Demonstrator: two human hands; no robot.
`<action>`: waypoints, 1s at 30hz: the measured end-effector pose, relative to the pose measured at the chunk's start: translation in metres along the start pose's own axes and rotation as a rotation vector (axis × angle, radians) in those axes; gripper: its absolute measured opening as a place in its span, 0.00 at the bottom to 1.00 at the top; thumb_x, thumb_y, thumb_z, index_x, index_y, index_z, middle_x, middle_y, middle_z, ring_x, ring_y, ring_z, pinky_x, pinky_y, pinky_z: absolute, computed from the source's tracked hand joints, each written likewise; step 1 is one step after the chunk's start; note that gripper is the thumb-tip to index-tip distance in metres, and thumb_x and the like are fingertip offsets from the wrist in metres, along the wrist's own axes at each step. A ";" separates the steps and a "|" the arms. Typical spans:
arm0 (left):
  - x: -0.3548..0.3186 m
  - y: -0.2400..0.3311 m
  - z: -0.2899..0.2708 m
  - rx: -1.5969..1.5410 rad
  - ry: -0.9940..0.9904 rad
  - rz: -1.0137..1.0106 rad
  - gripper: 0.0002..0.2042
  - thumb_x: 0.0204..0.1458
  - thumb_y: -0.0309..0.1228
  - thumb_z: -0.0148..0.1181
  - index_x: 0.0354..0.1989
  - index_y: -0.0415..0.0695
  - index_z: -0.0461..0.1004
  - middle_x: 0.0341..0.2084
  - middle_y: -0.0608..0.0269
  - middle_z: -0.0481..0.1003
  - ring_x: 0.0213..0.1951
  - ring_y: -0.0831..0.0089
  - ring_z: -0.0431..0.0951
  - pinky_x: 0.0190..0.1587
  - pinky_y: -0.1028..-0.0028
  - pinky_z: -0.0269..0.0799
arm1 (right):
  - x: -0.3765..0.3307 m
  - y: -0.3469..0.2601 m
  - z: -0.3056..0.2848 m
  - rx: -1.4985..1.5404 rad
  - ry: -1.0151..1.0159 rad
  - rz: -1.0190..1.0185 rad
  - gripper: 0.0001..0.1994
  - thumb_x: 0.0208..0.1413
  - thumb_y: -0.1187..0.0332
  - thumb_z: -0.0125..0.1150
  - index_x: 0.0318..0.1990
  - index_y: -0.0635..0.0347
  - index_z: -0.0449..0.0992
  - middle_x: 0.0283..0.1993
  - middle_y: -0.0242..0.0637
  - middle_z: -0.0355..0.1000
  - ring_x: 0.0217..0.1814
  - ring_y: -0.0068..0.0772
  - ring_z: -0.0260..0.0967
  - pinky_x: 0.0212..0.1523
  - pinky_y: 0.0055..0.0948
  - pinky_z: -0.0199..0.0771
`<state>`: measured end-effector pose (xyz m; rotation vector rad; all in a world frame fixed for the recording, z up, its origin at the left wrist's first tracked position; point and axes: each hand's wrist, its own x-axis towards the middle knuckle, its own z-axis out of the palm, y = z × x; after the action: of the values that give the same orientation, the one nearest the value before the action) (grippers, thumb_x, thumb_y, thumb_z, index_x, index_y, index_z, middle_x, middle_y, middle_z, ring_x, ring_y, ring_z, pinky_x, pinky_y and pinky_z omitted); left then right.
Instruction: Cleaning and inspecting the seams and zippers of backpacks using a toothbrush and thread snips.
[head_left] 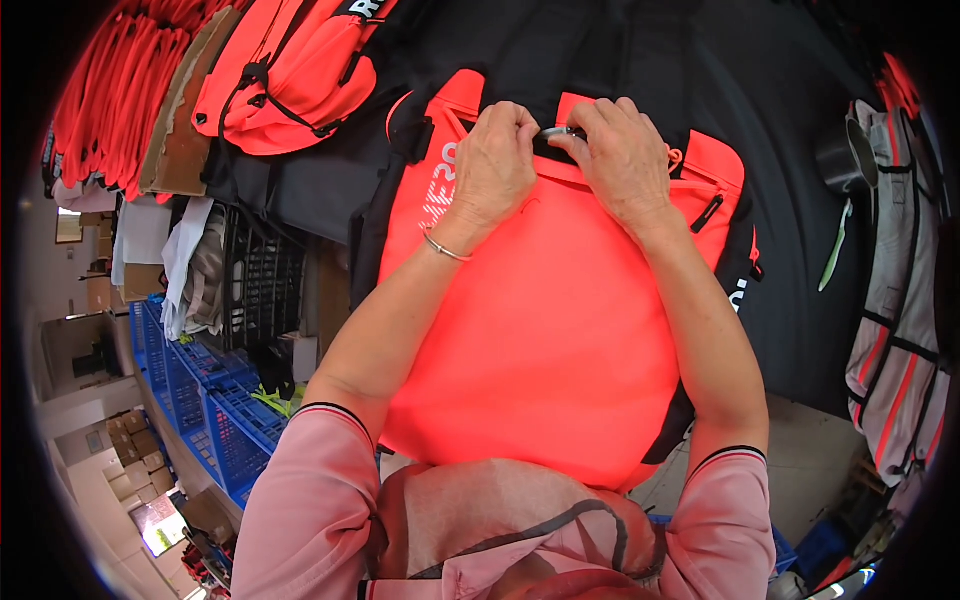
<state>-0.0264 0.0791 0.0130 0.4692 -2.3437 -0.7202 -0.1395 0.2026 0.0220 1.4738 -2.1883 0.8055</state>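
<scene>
A bright coral-red backpack with black sides lies in front of me, its top away from me. Both hands work close together at its upper edge, by the top zip. My left hand is closed at the left, its fingertips curled down; what they grip is hidden. Between finger and thumb, my right hand pinches a small silver-grey piece, which reaches toward the left fingertips; its kind is not clear. An orange zip pull shows just right of the right hand.
The table has a black cover. Another red backpack lies at the far left, near cardboard and stacked red pieces. At right are a metal cup, a green-handled tool and grey straps. Blue crates stand lower left.
</scene>
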 end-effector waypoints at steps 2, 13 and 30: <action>0.000 0.001 -0.001 -0.010 0.018 -0.006 0.04 0.54 0.22 0.58 0.33 0.39 0.68 0.30 0.55 0.74 0.33 0.51 0.76 0.33 0.58 0.71 | 0.001 -0.001 -0.001 -0.004 -0.039 0.032 0.16 0.43 0.59 0.73 0.30 0.56 0.73 0.27 0.31 0.69 0.36 0.35 0.68 0.35 0.35 0.70; -0.075 0.053 -0.037 -0.997 -0.881 0.128 0.05 0.56 0.25 0.58 0.28 0.40 0.73 0.29 0.60 0.75 0.31 0.63 0.79 0.49 0.56 0.74 | 0.007 0.035 -0.037 1.261 0.258 0.830 0.15 0.50 0.59 0.75 0.34 0.56 0.74 0.23 0.16 0.60 0.21 0.07 0.50 0.20 0.14 0.48; -0.040 0.031 -0.017 0.197 -0.125 0.378 0.14 0.50 0.34 0.66 0.42 0.42 0.76 0.32 0.60 0.76 0.34 0.63 0.73 0.43 0.65 0.63 | 0.008 0.037 -0.033 1.348 0.320 0.925 0.15 0.58 0.58 0.67 0.29 0.57 0.73 0.18 0.17 0.56 0.16 0.08 0.46 0.16 0.16 0.43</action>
<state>0.0101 0.1163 0.0239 0.0565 -2.5329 -0.3511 -0.1775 0.2287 0.0431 0.3819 -1.9444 2.9212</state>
